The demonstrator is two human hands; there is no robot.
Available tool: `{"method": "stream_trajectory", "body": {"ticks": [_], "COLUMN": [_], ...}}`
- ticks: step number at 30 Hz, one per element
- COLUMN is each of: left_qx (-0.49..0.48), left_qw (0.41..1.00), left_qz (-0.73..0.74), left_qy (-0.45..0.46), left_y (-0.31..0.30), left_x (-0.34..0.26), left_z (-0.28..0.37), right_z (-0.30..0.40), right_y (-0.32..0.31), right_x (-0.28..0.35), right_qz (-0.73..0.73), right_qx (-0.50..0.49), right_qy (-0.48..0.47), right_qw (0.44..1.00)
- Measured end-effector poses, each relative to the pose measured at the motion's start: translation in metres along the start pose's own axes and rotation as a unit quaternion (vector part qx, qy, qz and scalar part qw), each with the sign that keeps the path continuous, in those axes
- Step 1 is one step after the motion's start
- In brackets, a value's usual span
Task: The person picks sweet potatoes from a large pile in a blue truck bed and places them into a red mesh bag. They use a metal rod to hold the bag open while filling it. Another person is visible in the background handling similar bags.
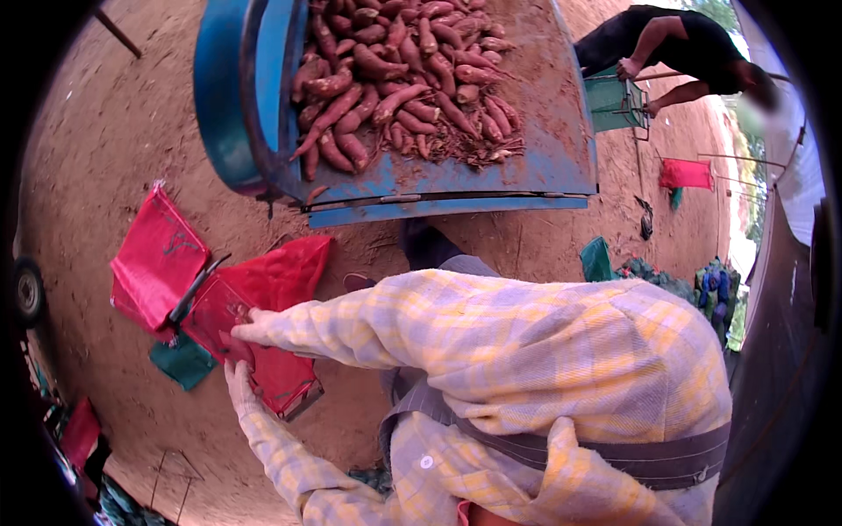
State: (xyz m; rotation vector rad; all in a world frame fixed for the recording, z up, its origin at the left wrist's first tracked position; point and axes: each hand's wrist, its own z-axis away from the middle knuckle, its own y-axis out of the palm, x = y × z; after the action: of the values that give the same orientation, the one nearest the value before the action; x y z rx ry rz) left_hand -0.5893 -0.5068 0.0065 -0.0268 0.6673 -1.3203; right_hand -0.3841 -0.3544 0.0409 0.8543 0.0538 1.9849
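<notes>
My right hand [255,327] is over the mouth of a red mesh bag [289,269], fingers apart, near a sweet potato [238,348]. Below it in the picture, my left hand [241,388] has its fingertips at the same sweet potato; whether they grip it is unclear. A metal frame [301,402] spreads the bag's mouth. Against this bag lies a second red mesh bag [158,256], with a dark curved bar [197,286] between them. Many sweet potatoes [395,72] lie heaped on a blue metal truck bed [552,164], with roots and soil.
A co-worker [664,39] bends over a green crate-like container [612,102] beyond the bed. A green bag [183,361] lies beside the red bags. A small red bag [685,173] and green mesh bags [658,279] are on the right. A wheel [28,291] stands far left.
</notes>
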Motion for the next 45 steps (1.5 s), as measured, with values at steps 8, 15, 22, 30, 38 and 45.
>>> {"method": "stream_trajectory", "body": {"ticks": [8,15,22,30,38,45], "left_qx": [-0.197,0.188,0.371,0.054,0.078,0.169], "left_qw": [0.947,0.966,0.858,0.548,0.412,0.424], "left_qz": [0.002,0.085,-0.222,-0.428,-0.680,-0.681], "left_qy": [0.253,0.158,0.276,0.717,0.602,0.573], "left_y": [0.122,0.363,0.607,0.699,0.764,0.778], "left_x": [-0.064,-0.208,-0.290,-0.394,-0.447,-0.474], "left_z": [0.118,0.239,0.240,0.194,0.185,0.178], "right_z": [0.188,0.290,0.267,0.285,0.267,0.248], "right_y": [-0.211,-0.503,-0.600,-0.633,-0.672,-0.681], "right_x": [0.036,-0.027,-0.011,-0.007,-0.047,-0.012], "right_qz": [0.300,0.362,0.385,0.374,-0.421,-0.623], "right_qx": [-0.067,-0.644,-0.549,-0.522,-0.292,0.052], "right_qy": [-0.154,-0.015,0.077,0.052,-0.268,-0.426], "right_qw": [0.939,0.674,0.738,0.765,0.816,0.654]}}
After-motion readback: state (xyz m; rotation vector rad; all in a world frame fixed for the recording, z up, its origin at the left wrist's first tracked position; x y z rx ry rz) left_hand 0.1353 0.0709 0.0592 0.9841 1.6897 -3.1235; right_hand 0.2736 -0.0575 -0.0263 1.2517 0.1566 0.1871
